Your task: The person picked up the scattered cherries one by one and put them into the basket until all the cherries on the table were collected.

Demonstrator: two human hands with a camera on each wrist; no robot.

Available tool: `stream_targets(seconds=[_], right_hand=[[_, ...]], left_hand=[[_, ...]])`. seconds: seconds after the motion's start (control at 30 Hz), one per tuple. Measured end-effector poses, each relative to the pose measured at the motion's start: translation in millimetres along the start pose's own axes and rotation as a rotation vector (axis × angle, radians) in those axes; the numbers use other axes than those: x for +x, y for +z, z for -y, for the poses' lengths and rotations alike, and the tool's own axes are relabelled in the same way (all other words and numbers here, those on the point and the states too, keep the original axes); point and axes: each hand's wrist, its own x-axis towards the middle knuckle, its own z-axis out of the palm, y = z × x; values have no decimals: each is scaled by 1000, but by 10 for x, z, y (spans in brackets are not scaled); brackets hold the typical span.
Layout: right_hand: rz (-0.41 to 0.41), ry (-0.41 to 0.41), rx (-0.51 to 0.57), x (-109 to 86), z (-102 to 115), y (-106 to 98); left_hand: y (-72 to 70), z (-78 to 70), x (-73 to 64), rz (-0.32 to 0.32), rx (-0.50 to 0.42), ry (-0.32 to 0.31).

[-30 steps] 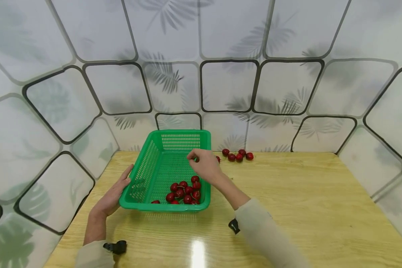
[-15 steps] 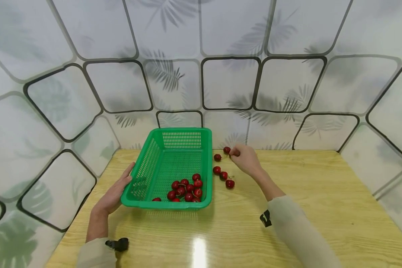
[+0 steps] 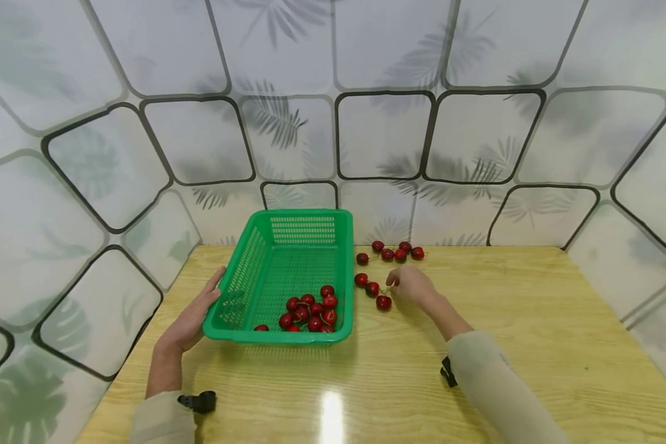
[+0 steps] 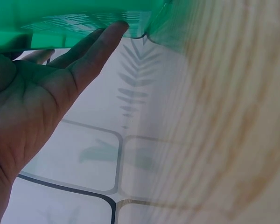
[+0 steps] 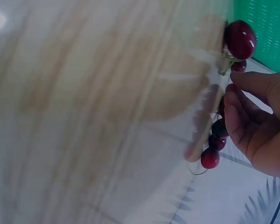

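A green plastic basket [image 3: 277, 337] stands on the table, with several dark red cherries [image 3: 301, 314] gathered in its near right part. My left hand [image 3: 191, 317] rests along the basket's left side; in the left wrist view its fingers lie nearly straight against the green wall. To the right of the basket, my right hand [image 3: 416, 288] is low beside three cherries [image 3: 372, 289]. In the right wrist view, the thumb and bent fingers are close to the stems [image 5: 229, 63] of a cherry [image 5: 241, 40], with a small gap between their tips and no fruit between them.
Further back, near the wall, lies a loose row of several cherries [image 3: 401, 255], with a single cherry [image 3: 362, 259] by the basket's right rim. The pale wood table [image 3: 505, 320] meets a patterned wall [image 3: 383, 135] behind and at both sides.
My right hand has gone from above the basket to the back row of cherries, then toward me beside the three nearer ones. The left hand keeps its place on the basket.
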Motion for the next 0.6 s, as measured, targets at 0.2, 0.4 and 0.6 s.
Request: stream_targets(seconds=[0.2, 0.4, 0.6], right_hand=[[15, 19, -20, 3, -42, 99], [7, 10, -69, -7, -67, 129], [12, 13, -76, -15, -68, 137]], left_hand=[[4, -8, 12, 7, -8, -5], [1, -13, 21, 3, -9, -10], [-4, -13, 17, -10, -7, -18]])
